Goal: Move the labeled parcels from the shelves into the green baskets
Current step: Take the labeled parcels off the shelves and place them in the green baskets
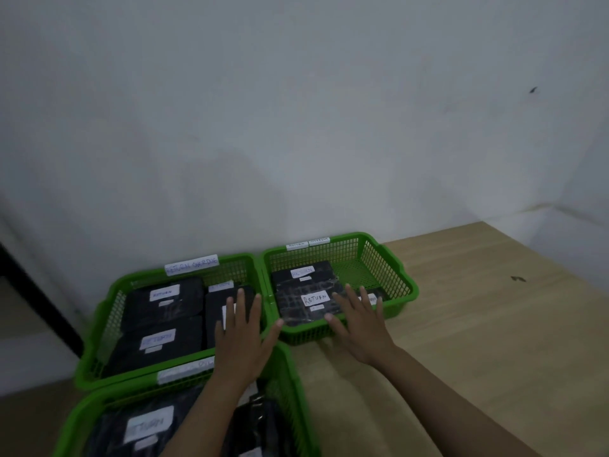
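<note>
Both hands are lying flat and holding nothing. The right hand [357,324] is resting on the parcel [308,300] in the right basket [400,293], its long axis running leftward from that grip. The left hand [242,338] is hovering over the neighbouring basket [99,324], farther off.

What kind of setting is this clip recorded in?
Probably a small parcel-sorting or returns corner in a plain room. Green baskets with handwritten tags sit on a wooden surface against a bare white wall, holding black wrapped parcels labeled RETURN.
</note>
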{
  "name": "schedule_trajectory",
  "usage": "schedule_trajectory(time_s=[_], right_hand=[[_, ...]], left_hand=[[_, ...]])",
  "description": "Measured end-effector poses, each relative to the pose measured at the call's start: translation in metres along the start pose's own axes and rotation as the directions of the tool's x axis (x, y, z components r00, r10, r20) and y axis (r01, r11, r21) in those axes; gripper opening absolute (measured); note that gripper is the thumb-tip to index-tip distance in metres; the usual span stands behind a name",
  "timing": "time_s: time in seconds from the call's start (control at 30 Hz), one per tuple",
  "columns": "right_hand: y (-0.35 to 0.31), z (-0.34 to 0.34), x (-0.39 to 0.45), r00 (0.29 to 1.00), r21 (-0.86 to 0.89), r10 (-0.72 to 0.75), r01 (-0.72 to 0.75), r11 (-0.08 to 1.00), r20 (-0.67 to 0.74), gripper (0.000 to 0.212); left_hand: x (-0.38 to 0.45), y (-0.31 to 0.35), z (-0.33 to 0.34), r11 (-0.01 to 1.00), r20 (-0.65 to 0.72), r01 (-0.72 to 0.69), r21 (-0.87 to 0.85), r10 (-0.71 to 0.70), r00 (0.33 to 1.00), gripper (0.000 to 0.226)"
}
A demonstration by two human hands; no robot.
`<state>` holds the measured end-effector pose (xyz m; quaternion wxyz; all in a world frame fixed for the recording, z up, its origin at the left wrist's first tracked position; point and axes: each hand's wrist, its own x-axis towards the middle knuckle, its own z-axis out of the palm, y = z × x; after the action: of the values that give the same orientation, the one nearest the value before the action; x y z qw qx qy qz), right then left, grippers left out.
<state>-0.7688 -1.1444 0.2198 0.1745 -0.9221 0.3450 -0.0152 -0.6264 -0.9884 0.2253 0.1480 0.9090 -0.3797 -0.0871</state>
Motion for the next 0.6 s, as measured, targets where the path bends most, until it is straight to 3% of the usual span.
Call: schedule_trajectory(time_s=[0.07, 0.17, 0.23, 0.4, 0.53, 0.6], right_hand=[[-0.027, -0.001, -0.014, 1.0, 0.021, -0.02, 0.02, 1.0, -0.016, 0.068], [-0.07, 0.003, -0.033, 0.996, 0.029, -0.082, 0.083, 0.996, -0.038, 0.119], [-0.096, 0.01, -0.045, 0.992, 0.028, -0.106, 0.108, 0.994, -0.064, 0.134], [-0.153, 0.021, -0.075, 0.982, 0.043, -0.164, 0.168, 0.985, -0.091, 0.129], [-0.199, 0.016, -0.096, 0.967, 0.074, -0.225, 0.235, 0.969, -0.118, 0.101], [-0.222, 0.012, -0.102, 0.949, 0.072, -0.283, 0.295, 0.953, -0.141, 0.119]], left_hand=[[-0.016, -0.014, -0.014, 0.999, -0.036, -0.04, 0.006, 0.041, 0.999, 0.072], [-0.043, -0.04, -0.036, 0.992, -0.105, -0.101, 0.076, 0.108, 0.989, 0.071], [-0.058, -0.061, -0.047, 0.987, -0.132, -0.128, 0.095, 0.14, 0.981, 0.071], [-0.091, -0.103, -0.073, 0.971, -0.265, -0.219, 0.099, 0.238, 0.934, 0.07], [-0.122, -0.132, -0.103, 0.969, -0.325, -0.194, 0.151, 0.234, 0.916, 0.06], [-0.137, -0.149, -0.119, 0.967, -0.357, -0.193, 0.165, 0.241, 0.902, 0.057]])
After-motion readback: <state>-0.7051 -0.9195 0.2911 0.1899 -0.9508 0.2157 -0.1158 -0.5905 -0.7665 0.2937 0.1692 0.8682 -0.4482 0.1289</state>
